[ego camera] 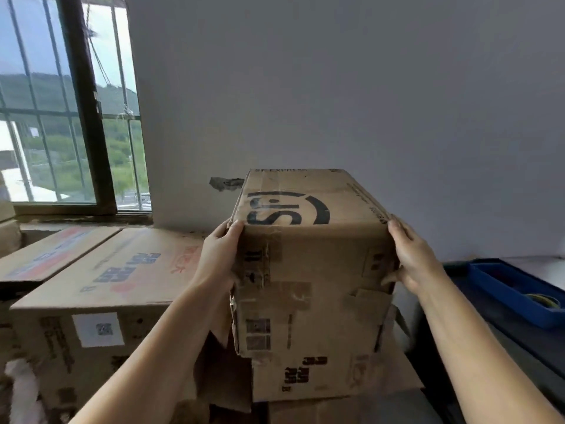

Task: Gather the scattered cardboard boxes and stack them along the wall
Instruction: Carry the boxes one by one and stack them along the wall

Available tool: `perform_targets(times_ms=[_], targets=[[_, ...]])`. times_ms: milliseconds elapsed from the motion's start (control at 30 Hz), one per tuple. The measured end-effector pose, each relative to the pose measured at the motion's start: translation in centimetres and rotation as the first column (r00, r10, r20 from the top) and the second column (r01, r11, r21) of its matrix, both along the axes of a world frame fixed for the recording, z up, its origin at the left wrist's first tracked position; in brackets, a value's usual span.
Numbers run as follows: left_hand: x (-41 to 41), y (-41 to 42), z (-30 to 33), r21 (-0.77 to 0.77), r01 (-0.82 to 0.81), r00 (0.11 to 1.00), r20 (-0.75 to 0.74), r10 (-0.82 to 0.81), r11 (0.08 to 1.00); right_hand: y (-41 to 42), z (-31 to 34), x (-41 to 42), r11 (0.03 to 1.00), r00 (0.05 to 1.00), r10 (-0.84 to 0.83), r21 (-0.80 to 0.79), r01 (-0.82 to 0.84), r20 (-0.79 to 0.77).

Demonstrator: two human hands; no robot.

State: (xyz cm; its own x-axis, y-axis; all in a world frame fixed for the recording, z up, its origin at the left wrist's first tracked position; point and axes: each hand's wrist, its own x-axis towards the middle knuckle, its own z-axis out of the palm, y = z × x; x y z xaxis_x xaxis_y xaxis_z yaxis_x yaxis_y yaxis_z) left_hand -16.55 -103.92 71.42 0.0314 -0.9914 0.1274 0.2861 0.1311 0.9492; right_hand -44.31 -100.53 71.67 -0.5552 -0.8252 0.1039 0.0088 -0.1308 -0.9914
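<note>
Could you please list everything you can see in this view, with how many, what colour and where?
top box: one, brown cardboard with a dark printed logo, held on top of the stack by the wall.
lower box: one, brown, worn and torn, directly under the top box.
large boxes: two at least, brown with red and blue print, left of the stack below the window.
white label: one, on the near large box's front.
blue tray: one, at the right edge, something indistinct inside.
window: one, dark frame with bars, upper left.
wall: grey-white, behind the stack, with a chipped patch.
left hand: on the top box's left side.
right hand: on its right side.
</note>
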Motion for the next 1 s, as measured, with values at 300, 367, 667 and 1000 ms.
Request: perform_targets(times_ms=[300, 367, 667, 1000], targets=[[-5.0, -13.1, 1.1, 0.082, -0.076, 0.990, 0.123, 0.066, 0.994, -16.7, 0.3, -6.9, 0.991, 0.994, 0.110, 0.074, -0.108, -0.016], [-6.0, -15.3, 1.0, 0.085, -0.098, 0.985, 0.148, 0.085, 0.992, -19.7, 0.1, -7.5, 0.989, 0.992, 0.122, 0.086, -0.118, -0.044], [-7.1, -23.9, 1.1, 0.125, -0.115, 0.991, 0.080, 0.105, 0.986, -27.9, 0.5, -7.5, 0.987, 0.989, 0.132, 0.102, -0.124, -0.072], [-6.8, -25.2, 0.5, 0.111, -0.062, 0.998, -0.011, 0.063, 0.992, -28.1, 0.3, -7.8, 0.991, 0.993, 0.113, 0.070, -0.111, -0.030]])
